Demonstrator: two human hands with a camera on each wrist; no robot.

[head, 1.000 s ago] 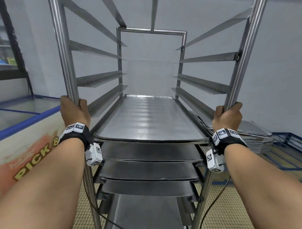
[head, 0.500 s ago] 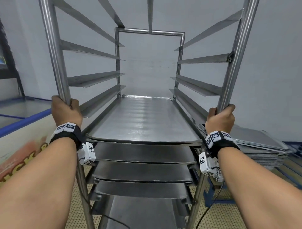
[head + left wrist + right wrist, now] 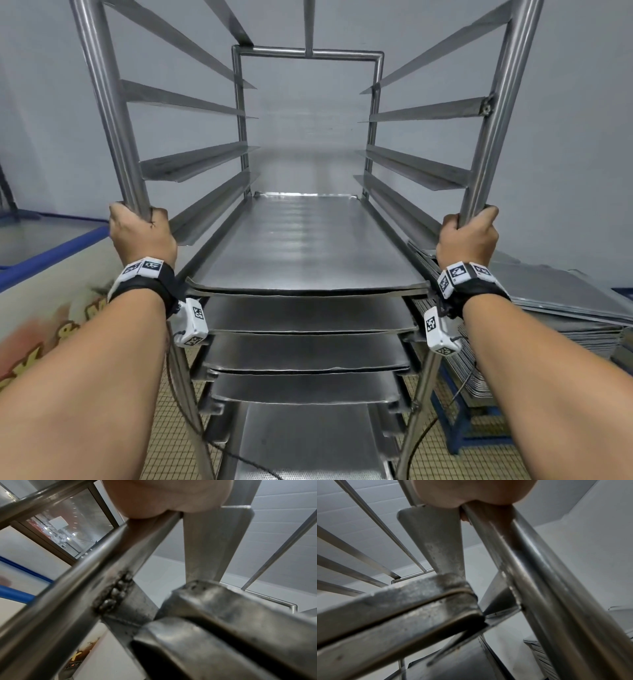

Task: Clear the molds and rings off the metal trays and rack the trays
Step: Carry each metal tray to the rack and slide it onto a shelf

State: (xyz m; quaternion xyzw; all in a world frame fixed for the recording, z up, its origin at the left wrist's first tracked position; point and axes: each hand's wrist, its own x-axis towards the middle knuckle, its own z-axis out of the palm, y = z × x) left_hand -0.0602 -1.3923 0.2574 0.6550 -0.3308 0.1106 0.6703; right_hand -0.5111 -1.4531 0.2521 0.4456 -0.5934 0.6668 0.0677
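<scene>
left grip: left hand [image 3: 142, 236] wrapped round the near left upright post [image 3: 102, 102] of the tall stainless-steel tray rack [image 3: 308, 53]; left wrist view shows only the heel of the hand on the tube.
right grip: right hand [image 3: 467, 240] wrapped round the near right upright post [image 3: 493, 113], same height as the left.
between the grips: top flat grey metal tray [image 3: 301, 246] seated on its side runners, bare, no molds or rings on it.
below the grips: three more bare metal trays [image 3: 308, 354] racked one under another, another surface lower down, unclear.
above the grips: several pairs of angled runners [image 3: 191, 161] with nothing on them.
progress: judged late; racked trays look cleared; rack itself is in hand, likely being moved.
left to do: stack of flat metal trays [image 3: 561, 301] just outside the right grip, not racked; whether it belongs to the task can't be told.
outside left grip: chest freezer with blue rim and orange lettering [image 3: 44, 294].
floor: small beige tiles [image 3: 479, 462], a cable hanging across.
room: plain grey-white panelled wall [image 3: 582, 137] behind the rack.
</scene>
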